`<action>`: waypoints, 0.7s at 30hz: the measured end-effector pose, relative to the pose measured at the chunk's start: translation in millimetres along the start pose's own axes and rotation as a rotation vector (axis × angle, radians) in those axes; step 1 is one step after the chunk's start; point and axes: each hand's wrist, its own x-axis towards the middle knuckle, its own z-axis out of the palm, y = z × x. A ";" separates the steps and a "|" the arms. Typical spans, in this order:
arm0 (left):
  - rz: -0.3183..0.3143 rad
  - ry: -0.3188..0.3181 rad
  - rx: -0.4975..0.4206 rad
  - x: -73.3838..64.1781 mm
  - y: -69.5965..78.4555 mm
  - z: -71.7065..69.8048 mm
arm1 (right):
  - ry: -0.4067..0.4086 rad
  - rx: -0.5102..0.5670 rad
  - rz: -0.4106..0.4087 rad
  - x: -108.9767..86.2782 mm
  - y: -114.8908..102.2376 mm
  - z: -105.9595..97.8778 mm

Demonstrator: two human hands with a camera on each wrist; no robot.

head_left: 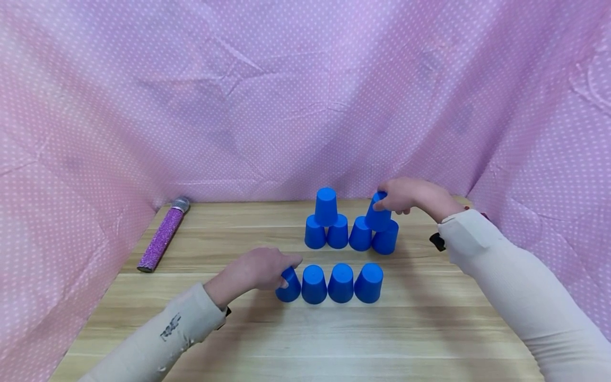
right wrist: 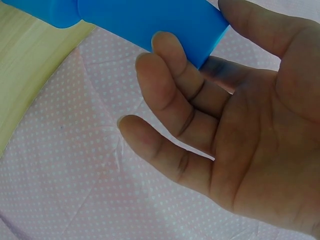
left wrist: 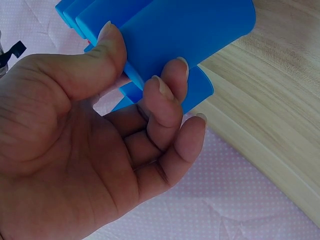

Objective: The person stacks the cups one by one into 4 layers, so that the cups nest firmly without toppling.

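Observation:
Upside-down blue cups stand on the table. In the front row, my left hand [head_left: 264,269] pinches the leftmost cup [head_left: 290,289] near its top, thumb on one side and fingers on the other. Farther back, my right hand [head_left: 403,196] grips an upper cup [head_left: 378,215] over two lower ones, a left base cup [head_left: 360,234] and a right base cup [head_left: 386,239]. That upper cup leans slightly; whether it bears fully on them I cannot tell. In the right wrist view, thumb and fingers hold the narrow end of the cup [right wrist: 160,22].
Left of the right-hand stack, another cup [head_left: 326,207] sits on two more cups [head_left: 315,233]. Beside the left hand's cup, further cups [head_left: 341,284] continue the front row. A glittery purple microphone [head_left: 164,236] lies at the table's left. Pink dotted cloth [head_left: 296,106] hangs behind the wooden table [head_left: 229,228].

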 end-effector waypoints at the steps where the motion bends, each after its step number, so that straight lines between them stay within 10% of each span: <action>1: 0.001 0.002 0.000 0.0 0.0 0.1 | 0.000 0.001 0.000 -0.1 -0.1 0.0; 21: 0.002 0.008 0.004 0.2 -1.1 0.7 | -0.010 0.023 0.004 1.0 0.3 -0.5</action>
